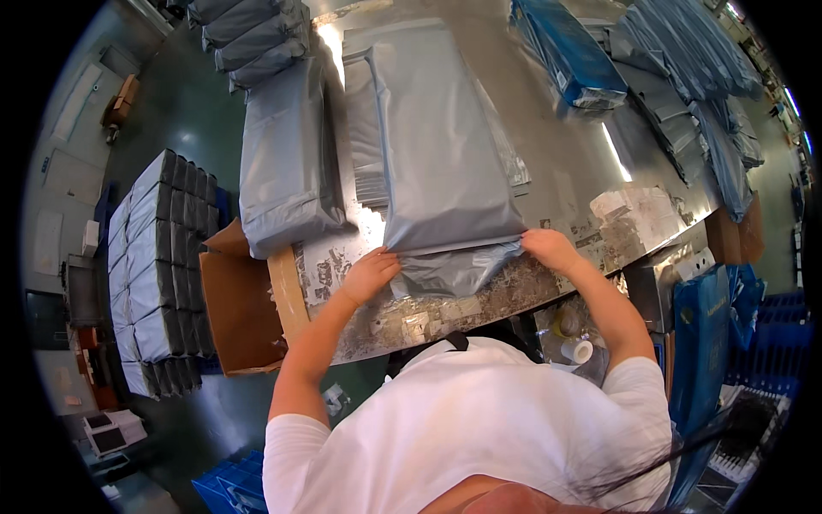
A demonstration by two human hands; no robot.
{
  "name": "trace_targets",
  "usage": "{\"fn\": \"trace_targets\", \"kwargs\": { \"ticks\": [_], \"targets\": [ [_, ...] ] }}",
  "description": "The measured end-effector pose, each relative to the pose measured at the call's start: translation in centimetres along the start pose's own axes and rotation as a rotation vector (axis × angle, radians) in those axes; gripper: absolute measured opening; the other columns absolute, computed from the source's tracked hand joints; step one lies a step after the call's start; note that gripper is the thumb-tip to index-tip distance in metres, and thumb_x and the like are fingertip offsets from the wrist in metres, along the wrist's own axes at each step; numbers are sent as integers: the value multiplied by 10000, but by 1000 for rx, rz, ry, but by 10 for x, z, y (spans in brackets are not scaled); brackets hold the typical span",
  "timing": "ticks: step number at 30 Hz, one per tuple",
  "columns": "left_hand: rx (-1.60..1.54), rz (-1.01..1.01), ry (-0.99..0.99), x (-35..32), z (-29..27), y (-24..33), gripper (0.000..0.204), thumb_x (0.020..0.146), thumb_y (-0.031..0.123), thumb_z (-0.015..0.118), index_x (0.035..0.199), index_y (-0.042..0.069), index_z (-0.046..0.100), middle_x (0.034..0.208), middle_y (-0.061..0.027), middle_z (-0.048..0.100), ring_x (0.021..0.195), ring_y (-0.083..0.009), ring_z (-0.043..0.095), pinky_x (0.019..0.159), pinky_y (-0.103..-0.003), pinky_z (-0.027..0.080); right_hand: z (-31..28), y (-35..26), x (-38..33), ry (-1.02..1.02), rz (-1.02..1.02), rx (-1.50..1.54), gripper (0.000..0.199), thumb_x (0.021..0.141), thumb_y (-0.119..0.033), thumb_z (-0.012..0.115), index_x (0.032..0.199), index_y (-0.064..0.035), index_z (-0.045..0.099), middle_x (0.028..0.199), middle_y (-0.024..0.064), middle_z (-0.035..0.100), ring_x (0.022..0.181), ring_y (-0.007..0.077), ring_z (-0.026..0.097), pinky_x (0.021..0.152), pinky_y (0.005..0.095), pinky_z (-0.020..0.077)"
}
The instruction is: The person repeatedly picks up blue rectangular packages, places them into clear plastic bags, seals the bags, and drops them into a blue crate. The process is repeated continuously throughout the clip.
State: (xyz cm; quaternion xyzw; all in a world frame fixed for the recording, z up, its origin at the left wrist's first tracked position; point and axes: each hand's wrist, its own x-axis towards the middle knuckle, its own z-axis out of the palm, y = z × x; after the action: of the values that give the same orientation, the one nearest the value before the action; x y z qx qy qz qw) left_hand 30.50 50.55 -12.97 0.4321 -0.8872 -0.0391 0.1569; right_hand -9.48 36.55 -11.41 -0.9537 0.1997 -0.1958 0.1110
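A large grey plastic mailing bag (445,137) lies lengthwise on the metal table, bulging with something flat and boxy inside. Its near end has a loose flap (454,270) hanging toward me over the worn table edge. My left hand (373,272) pinches the left corner of that end, and my right hand (550,249) pinches the right corner, so the edge is stretched between them. Under the bag lie more flat grey bags (366,163), partly covered. Just left of it rests another filled grey bag (287,158).
Blue box (569,51) lies at the far right of the table (556,163), near piled grey bags (685,51). More wrapped packages are stacked far left (257,38) and on the floor (158,274). An open cardboard box (240,308) stands left; a tape roll (577,351) sits below the right edge.
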Motion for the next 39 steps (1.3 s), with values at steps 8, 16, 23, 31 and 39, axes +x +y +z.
{"fn": "trace_targets", "kwargs": {
  "ticks": [8, 16, 23, 31, 39],
  "targets": [
    [-441, -1154, 631, -15, 25, 52, 343, 875, 203, 449, 627, -32, 476, 522, -174, 463, 483, -215, 373, 480, -366, 326, 29, -45, -13, 483, 951, 401, 337, 845, -217, 523, 609, 12, 446, 532, 158, 463, 486, 330, 450, 465, 365, 351],
    [-390, -1251, 138, -4, 63, 49, 339, 877, 300, 428, 843, -13, 554, 747, -181, 562, 692, -282, 557, 637, -391, 425, 96, -26, -18, -60, 1032, 299, 317, 838, -308, 497, 719, -38, 613, 648, 192, 574, 658, 358, 574, 600, 397, 452],
    [-2079, -1565, 674, 61, 25, 31, 506, 819, 199, 533, 1257, -9, 387, 1164, -138, 501, 1047, -229, 486, 890, -310, 382, 81, -30, 38, 484, 1397, 1794, 551, 798, -267, 557, 1252, -20, 366, 1130, 134, 516, 1021, 232, 516, 846, 357, 426],
    [-1438, -968, 726, 18, -98, 32, 635, 767, 130, 550, 1325, -21, 289, 1297, -129, 389, 1181, -199, 377, 996, -297, 263, 14, -102, 99, 224, 883, 1640, 637, 777, -142, 572, 1317, -32, 252, 1207, 131, 446, 1101, 236, 448, 931, 345, 361],
    [-1704, -1010, 1120, -88, -184, -101, 560, 738, 284, 564, 1195, -19, 448, 1090, -115, 546, 1014, -236, 516, 840, -345, 432, 63, -154, 310, 149, 531, 1754, 765, 788, -170, 602, 1362, -2, 125, 1275, 168, 370, 1183, 216, 348, 993, 329, 268]
  ]
}}
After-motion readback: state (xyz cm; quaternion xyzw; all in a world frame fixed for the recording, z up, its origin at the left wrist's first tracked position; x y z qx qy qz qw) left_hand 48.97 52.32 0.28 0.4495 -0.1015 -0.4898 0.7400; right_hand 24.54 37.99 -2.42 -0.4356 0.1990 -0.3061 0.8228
